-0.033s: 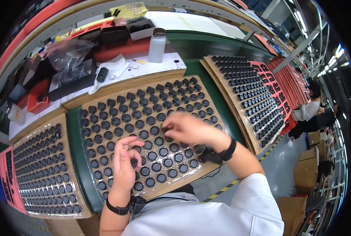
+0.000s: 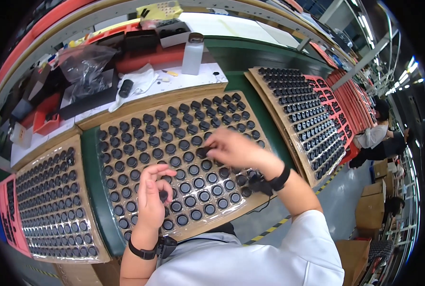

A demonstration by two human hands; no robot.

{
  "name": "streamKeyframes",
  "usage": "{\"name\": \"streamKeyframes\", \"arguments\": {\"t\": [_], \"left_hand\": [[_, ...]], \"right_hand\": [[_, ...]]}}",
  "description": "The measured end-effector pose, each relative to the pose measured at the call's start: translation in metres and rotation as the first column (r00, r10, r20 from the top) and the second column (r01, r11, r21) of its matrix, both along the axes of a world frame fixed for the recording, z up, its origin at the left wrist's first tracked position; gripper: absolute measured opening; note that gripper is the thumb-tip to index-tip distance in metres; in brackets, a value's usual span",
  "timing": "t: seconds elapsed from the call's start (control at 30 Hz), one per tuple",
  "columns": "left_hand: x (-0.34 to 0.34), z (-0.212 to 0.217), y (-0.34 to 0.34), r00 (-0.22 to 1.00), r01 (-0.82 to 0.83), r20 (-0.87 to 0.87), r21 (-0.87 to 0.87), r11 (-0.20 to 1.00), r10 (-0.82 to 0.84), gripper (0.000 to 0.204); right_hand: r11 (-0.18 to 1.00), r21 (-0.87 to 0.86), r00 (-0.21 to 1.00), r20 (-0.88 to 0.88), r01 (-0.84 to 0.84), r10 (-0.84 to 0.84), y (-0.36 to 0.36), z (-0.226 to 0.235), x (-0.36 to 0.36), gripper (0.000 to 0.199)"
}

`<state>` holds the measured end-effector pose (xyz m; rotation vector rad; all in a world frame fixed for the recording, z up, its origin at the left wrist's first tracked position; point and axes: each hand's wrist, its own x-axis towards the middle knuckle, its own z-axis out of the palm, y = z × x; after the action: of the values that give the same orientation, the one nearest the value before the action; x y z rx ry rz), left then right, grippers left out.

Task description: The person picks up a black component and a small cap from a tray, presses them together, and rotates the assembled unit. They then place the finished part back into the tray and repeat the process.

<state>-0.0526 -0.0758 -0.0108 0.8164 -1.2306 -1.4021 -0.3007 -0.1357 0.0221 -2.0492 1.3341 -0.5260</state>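
In front of me lies a clear plastic tray (image 2: 193, 233) on brown cardboard, filled with rows of black round knob-like caps (image 2: 184, 188). My right hand (image 2: 236, 148) reaches over the tray's middle, slightly blurred. Its thumb and fingertips close around a black round cap (image 2: 202, 152) at tray height; whether that cap is lifted I cannot tell. Over the near left part hovers my left hand (image 2: 151, 195), palm turned inward. Its lower fingers curl around another black round cap (image 2: 163, 196), while the index finger and thumb stay loosely extended.
Similar filled trays stand at left (image 2: 55, 209) and right (image 2: 303, 114). Behind, a white shelf holds a translucent bottle (image 2: 192, 56), a white cloth (image 2: 141, 82), a black box (image 2: 91, 97) with plastic bags and a red bin (image 2: 45, 123). A co-worker (image 2: 372, 136) sits far right.
My right hand has shifted slightly up and to the right, its fingertips still at a cap. The left hand keeps nearly the same pose and place.
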Motion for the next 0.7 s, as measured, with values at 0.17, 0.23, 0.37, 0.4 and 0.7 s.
{"name": "streamKeyframes", "arguments": {"t": [0.17, 0.23, 0.37, 0.4, 0.7], "left_hand": [[0.002, -0.002, -0.001, 1.0, -0.01, -0.018, -0.005, 1.0, 0.01, 0.054], [0.0, 0.003, -0.001, 1.0, -0.028, -0.002, 0.002, 1.0, 0.028, 0.056], [-0.003, 0.004, -0.001, 0.999, -0.046, 0.022, 0.002, 0.999, 0.046, 0.057], [-0.004, 0.004, -0.001, 0.999, -0.044, 0.028, 0.0, 0.999, 0.044, 0.058], [0.003, 0.01, 0.006, 0.998, 0.002, 0.071, 0.03, 1.0, -0.004, 0.037]], "right_hand": [[0.951, -0.188, 0.961, -0.076, 0.247, -0.265, -0.043, -0.015, -0.069, 0.02], [0.88, -0.34, 0.88, -0.227, 0.33, -0.418, -0.055, -0.022, -0.091, 0.019], [0.911, -0.28, 0.886, -0.27, 0.303, -0.377, -0.065, -0.04, -0.104, 0.019], [0.912, -0.278, 0.886, -0.271, 0.302, -0.376, -0.064, -0.042, -0.106, 0.019], [0.991, -0.119, 0.962, 0.272, 0.056, -0.022, 0.016, 0.026, 0.029, 0.022]]}}
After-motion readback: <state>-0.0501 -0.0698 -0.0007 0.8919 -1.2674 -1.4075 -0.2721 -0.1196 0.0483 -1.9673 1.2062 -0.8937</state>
